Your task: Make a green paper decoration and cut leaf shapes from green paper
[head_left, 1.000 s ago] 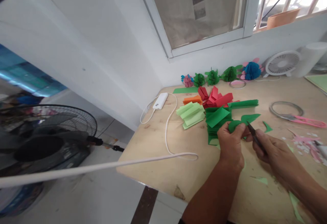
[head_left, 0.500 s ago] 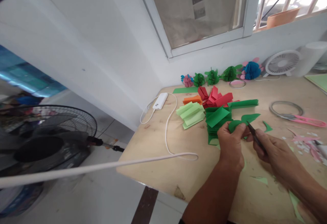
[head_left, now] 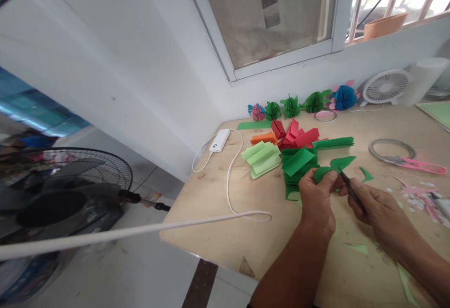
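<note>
My left hand (head_left: 318, 195) pinches a piece of green paper (head_left: 342, 162) with curved, leaf-like edges between thumb and fingers. My right hand (head_left: 372, 200) is closed around dark scissors (head_left: 351, 190), their tip against the green paper beside my left thumb; the grip partly hides them. Just left of my left hand lies a stack of folded dark green paper (head_left: 298, 165). Past it sit light green folded strips (head_left: 262, 158) and red folded paper pieces (head_left: 298, 134). A green paper scrap (head_left: 366, 174) rests beyond my right hand.
Several paper figures (head_left: 291, 106) line the wall, with a small white fan (head_left: 386, 86) to their right. Pink-handled scissors (head_left: 422, 164) and a grey ring lie at right, near pink and white scraps (head_left: 423, 193). A white power bank (head_left: 220, 140) has a cable crossing the table (head_left: 207, 219).
The view has shifted very slightly. Both hands keep their hold on the green paper and the scissors, with almost no visible movement.
</note>
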`<state>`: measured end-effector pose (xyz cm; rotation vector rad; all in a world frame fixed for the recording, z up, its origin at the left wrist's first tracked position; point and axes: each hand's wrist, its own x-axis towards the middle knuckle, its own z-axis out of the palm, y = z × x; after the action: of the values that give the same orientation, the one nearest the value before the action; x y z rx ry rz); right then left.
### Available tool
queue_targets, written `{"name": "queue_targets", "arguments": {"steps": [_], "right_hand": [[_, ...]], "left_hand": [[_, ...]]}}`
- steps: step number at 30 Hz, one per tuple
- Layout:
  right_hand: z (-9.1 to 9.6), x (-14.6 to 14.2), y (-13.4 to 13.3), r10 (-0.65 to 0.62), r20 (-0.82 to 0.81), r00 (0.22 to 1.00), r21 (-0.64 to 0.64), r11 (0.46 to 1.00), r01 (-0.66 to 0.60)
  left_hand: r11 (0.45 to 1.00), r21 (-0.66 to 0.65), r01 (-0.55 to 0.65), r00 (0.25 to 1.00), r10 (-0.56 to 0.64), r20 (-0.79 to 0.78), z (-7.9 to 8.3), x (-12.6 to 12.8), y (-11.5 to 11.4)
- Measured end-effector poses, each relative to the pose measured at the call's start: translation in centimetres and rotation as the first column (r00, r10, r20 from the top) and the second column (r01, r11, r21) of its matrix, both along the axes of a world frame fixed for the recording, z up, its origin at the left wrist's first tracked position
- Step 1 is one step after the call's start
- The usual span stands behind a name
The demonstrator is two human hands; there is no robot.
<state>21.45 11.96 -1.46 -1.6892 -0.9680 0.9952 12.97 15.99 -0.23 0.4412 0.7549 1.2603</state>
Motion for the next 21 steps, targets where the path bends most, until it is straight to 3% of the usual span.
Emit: {"name": "queue_targets", "arguments": {"steps": [21], "right_hand": [[0.48,0.06,-0.17,-0.021,0.034,0.999,-0.006,1.000,0.022]], "left_hand": [[1.000,0.013,0.016,1.000,-0.016,-0.008,0.07,-0.17,-0.20]]}}
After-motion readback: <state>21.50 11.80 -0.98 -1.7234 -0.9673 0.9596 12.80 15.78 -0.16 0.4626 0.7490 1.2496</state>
